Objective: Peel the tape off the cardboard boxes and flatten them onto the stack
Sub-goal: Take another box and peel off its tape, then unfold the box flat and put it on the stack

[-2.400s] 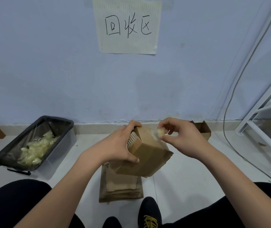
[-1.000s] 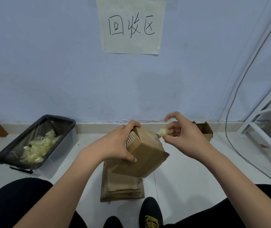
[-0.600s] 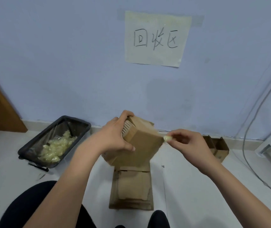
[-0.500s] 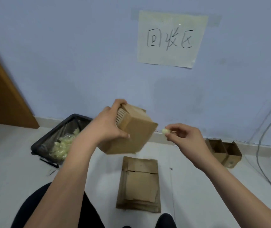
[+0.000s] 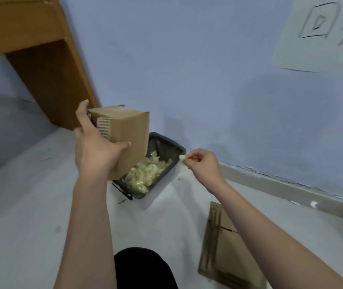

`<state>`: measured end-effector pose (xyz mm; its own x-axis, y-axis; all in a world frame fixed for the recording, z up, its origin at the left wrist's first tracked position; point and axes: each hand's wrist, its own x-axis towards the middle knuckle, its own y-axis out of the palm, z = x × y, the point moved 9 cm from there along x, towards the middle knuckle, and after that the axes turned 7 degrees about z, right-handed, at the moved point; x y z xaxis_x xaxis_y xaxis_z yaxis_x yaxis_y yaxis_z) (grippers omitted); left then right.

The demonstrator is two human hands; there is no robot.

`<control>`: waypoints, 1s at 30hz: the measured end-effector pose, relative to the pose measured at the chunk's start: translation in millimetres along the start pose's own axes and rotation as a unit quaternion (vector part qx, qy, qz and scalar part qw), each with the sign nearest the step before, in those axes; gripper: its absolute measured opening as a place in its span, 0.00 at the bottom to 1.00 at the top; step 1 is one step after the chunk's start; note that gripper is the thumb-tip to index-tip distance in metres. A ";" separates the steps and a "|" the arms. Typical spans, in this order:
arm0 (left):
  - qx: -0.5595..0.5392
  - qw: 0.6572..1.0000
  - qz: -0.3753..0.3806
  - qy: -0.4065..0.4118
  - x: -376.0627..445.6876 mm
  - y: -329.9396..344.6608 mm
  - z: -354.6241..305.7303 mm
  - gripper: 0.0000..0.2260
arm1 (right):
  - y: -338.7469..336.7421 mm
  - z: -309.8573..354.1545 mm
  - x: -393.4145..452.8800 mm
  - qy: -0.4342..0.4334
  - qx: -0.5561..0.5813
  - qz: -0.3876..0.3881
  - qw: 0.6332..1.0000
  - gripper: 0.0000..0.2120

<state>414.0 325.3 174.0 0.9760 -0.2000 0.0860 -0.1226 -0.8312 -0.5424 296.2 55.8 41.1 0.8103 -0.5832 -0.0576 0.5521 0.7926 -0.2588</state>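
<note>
Gripping the cardboard box (image 5: 122,134), my left hand (image 5: 95,151) holds it in the air above the near-left end of the black bin (image 5: 166,147). I see the flattened stack (image 5: 224,253) on the floor at lower right. My right hand (image 5: 202,163) pinches a tape wad (image 5: 182,157) just beside the bin's right corner.

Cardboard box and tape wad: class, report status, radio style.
Left hand grips cardboard box, held up, unflattened. Right hand pinches tape wad beside black bin rim. Flattened stack waits on floor. Nothing in the way.
</note>
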 end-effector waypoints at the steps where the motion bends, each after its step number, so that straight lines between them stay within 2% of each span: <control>1: -0.004 1.000 -0.022 -0.014 3.7 -3.9 9.1 0.54 | 15.4 -7.6 11.0 0.006 -0.003 0.008 1.000 0.08; 4: -0.017 0.997 -0.070 -0.039 10.2 -11.2 28.5 0.51 | 57.9 -37.6 42.2 0.032 -0.033 0.029 0.999 0.04; 8: -0.039 0.995 -0.074 -0.052 14.1 -6.5 40.5 0.49 | 95.1 -69.5 75.0 0.050 -0.073 0.036 0.995 0.01; 15: -0.055 0.996 -0.060 -0.045 18.9 3.4 49.3 0.48 | 119.4 -117.5 122.3 0.061 -0.211 0.016 0.976 0.06; 17: -0.057 0.996 -0.052 -0.048 20.7 5.6 52.9 0.49 | 125.8 -128.3 129.1 0.074 -0.274 0.018 0.959 0.12; 19: -0.058 0.996 -0.044 -0.053 22.2 7.2 56.6 0.49 | 136.1 -134.1 134.4 0.078 -0.312 0.034 0.946 0.17; 21: -0.062 0.996 -0.039 -0.054 23.2 8.8 59.1 0.50 | 148.1 -137.4 138.0 0.084 -0.343 0.066 0.933 0.17; 24: -0.067 0.996 -0.033 -0.048 23.4 11.3 58.9 0.50 | 154.4 -141.2 144.0 0.083 -0.307 0.070 0.946 0.16; 27: -0.059 0.997 -0.026 -0.044 22.7 12.4 59.8 0.50 | 144.3 -141.5 146.0 0.087 -0.252 0.023 0.963 0.10; 30: -0.068 0.997 -0.023 -0.043 23.6 12.2 63.4 0.50 | 145.4 -135.6 144.7 0.075 -0.290 0.019 0.954 0.07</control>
<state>447.0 343.4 116.4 0.9922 -0.1199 0.0328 -0.0951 -0.9019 -0.4213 467.0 62.5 -135.6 0.7662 -0.6094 -0.2039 0.2861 0.6076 -0.7409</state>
